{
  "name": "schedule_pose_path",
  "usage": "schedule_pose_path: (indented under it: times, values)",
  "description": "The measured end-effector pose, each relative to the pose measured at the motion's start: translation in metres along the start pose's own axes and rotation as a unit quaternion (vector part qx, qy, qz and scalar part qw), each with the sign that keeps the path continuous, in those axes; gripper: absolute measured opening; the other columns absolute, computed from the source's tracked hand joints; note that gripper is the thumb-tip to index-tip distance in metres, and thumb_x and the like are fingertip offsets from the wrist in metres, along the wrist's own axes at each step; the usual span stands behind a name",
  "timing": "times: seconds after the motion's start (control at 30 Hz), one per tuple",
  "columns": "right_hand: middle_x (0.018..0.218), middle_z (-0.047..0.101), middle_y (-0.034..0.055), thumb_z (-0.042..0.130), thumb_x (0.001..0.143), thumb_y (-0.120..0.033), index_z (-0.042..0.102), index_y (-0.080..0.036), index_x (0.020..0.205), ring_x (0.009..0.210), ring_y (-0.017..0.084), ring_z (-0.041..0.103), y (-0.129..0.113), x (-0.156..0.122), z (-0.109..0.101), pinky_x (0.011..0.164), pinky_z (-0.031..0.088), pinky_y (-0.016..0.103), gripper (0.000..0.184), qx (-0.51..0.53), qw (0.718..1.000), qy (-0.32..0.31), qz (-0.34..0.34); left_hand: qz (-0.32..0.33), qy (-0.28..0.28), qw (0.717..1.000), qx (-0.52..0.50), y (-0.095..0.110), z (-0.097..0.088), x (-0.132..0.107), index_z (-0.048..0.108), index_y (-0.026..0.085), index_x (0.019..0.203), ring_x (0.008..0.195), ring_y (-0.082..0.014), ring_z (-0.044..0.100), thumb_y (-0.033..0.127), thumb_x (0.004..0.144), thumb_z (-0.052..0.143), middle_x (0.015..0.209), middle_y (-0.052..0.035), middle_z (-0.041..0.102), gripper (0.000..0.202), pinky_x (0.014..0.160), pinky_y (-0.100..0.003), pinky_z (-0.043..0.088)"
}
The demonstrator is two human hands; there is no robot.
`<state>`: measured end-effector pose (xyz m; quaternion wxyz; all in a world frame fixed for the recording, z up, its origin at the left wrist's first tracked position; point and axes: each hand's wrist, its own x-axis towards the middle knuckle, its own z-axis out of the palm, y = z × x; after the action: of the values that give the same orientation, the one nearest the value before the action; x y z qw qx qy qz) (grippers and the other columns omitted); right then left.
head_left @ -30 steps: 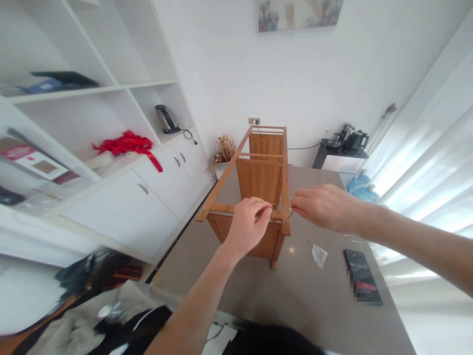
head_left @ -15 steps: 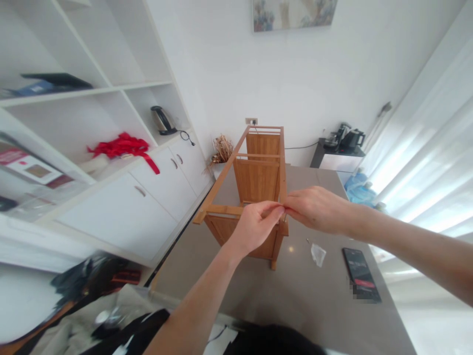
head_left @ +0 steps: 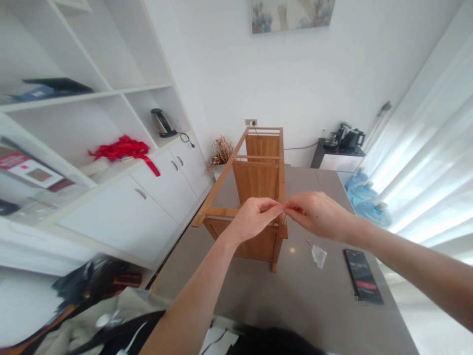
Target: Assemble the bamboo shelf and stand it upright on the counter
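A wooden rack [head_left: 256, 178] with slatted-looking panels and long rails lies on the grey table. Over its near right corner, my left hand [head_left: 254, 219] and my right hand [head_left: 312, 212] meet fingertip to fingertip. Both are pinched closed; whatever lies between the fingers is too small or hidden to name. A short metal piece, like a screw [head_left: 285, 220], shows at the rail just below the fingertips. To the right on the tabletop are a loose small screw [head_left: 308, 242] and a crumpled clear plastic bag [head_left: 319, 256].
A phone [head_left: 363, 276] lies on the table [head_left: 310, 305] at the right. White shelves and cabinets [head_left: 111, 197] stand to the left, holding a kettle [head_left: 162, 123] and red ribbon [head_left: 123, 148]. Large water bottles [head_left: 369, 199] are by the curtain.
My right hand has shifted slightly, its fingers a little more curled. My left hand stays pinched at the same corner. The rack has not visibly moved.
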<state>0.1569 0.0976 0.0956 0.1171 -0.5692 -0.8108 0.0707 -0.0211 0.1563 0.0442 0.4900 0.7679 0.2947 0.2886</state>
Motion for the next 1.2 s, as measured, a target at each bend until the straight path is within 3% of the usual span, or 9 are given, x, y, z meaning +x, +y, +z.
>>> schedule_pose_path:
  times: [0.23,0.4,0.57,0.73,0.9,1.03,1.2]
  values:
    - [0.067,0.064,0.0006,0.046,0.086,-0.031,0.062,-0.019,0.071,0.059,0.012,0.051,-0.005,0.002,0.007,0.052,0.027,0.023,0.024,0.023,0.995,0.021,0.096,0.004,0.070,0.997,0.033,-0.002,0.012,-0.003,0.067,0.015,0.081,0.074,-0.0155,0.063,0.036,0.090,0.045,0.079,-0.0044,0.069,0.032,0.067,-0.026,0.048]
    - [0.065,0.064,0.0000,0.050,0.084,-0.031,0.062,-0.020,0.069,0.058,0.012,0.051,-0.005,0.002,0.010,0.052,0.028,0.023,0.023,0.035,0.993,0.043,0.101,0.036,0.172,0.952,0.253,0.011,0.029,-0.017,0.066,0.016,0.080,0.076,-0.0169,0.061,0.029,0.092,0.041,0.079,-0.0062,0.068,0.030,0.071,-0.028,0.043]
    - [0.064,0.063,-0.0015,0.051,0.081,-0.020,0.060,-0.019,0.066,0.057,0.010,0.049,-0.005,-0.003,0.020,0.054,0.028,0.022,0.018,0.075,0.990,0.082,0.090,-0.013,0.152,0.918,0.366,0.031,0.037,-0.023,0.064,0.018,0.077,0.069,-0.0171,0.061,0.030,0.093,0.037,0.075,-0.0058,0.067,0.034,0.062,-0.027,0.036]
    - [0.059,0.058,-0.0020,0.050,0.081,-0.019,0.054,-0.017,0.059,0.054,0.009,0.046,0.000,-0.007,0.038,0.053,0.029,0.022,0.022,0.142,0.977,0.129,0.095,-0.065,0.132,0.920,0.363,0.037,0.034,-0.014,0.065,0.018,0.070,0.063,-0.0171,0.058,0.039,0.094,0.034,0.067,-0.0060,0.066,0.044,0.056,-0.027,0.030]
    - [0.061,0.056,-0.0020,0.048,0.085,-0.020,0.053,-0.017,0.063,0.057,0.009,0.046,0.011,-0.011,0.046,0.056,0.032,0.021,0.023,0.172,0.974,0.148,0.026,-0.082,0.127,0.918,0.368,0.035,0.032,-0.004,0.064,0.017,0.062,0.057,-0.0164,0.054,0.046,0.091,0.037,0.060,-0.0062,0.063,0.049,0.055,-0.027,0.028]
    - [0.067,0.055,-0.0007,0.045,0.087,-0.015,0.054,-0.017,0.068,0.061,0.009,0.047,0.020,-0.015,0.046,0.058,0.033,0.021,0.021,0.140,0.979,0.127,-0.075,-0.094,0.155,0.914,0.363,0.028,0.039,-0.003,0.062,0.017,0.060,0.056,-0.0156,0.053,0.037,0.089,0.040,0.059,-0.0048,0.061,0.041,0.054,-0.027,0.029]
    - [0.072,0.059,0.0012,0.044,0.088,-0.014,0.059,-0.016,0.076,0.064,0.011,0.051,0.030,-0.019,0.044,0.060,0.036,0.022,0.020,0.117,0.978,0.101,-0.140,-0.076,0.150,0.947,0.272,0.017,0.047,-0.008,0.058,0.016,0.060,0.058,-0.0134,0.054,0.031,0.089,0.040,0.060,-0.0023,0.061,0.038,0.055,-0.024,0.035]
